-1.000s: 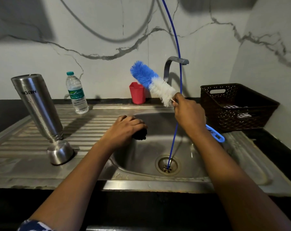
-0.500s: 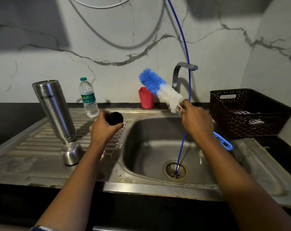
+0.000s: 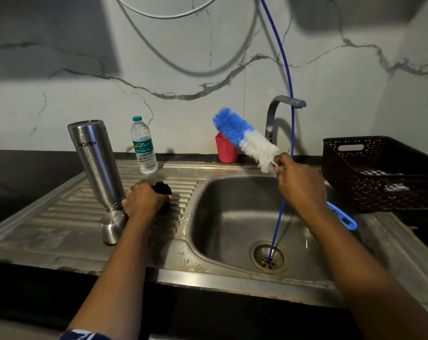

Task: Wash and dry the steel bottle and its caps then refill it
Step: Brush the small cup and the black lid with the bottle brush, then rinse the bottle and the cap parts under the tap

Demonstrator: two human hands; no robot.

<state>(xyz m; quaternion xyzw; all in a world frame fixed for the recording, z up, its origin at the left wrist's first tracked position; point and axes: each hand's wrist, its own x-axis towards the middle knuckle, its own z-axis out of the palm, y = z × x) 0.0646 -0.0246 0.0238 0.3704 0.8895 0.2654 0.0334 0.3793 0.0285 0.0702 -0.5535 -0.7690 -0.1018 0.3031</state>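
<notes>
The steel bottle [image 3: 96, 163] stands upside down and tilted on the ribbed drainboard [image 3: 68, 212], its neck resting in the steel outer cap [image 3: 112, 229]. Just right of the bottle's neck, my left hand [image 3: 144, 200] grips the black inner cap [image 3: 162, 188] low over the drainboard ribs. My right hand [image 3: 301, 185] holds a bottle brush [image 3: 244, 138] above the sink basin [image 3: 232, 217]; its blue and white bristles point up and left, and its blue handle end sticks out past my wrist.
A small plastic water bottle [image 3: 143, 146] and a red cup [image 3: 225, 149] stand at the back of the drainboard. The tap [image 3: 279, 111] arches over the basin, and a thin blue hose [image 3: 285, 168] runs down into the drain [image 3: 268, 257]. A dark woven basket [image 3: 379, 173] sits on the right.
My left hand lifted the black cap out of the basin, carried it left and lowered it onto the drainboard beside the steel bottle. My right hand kept the brush raised.
</notes>
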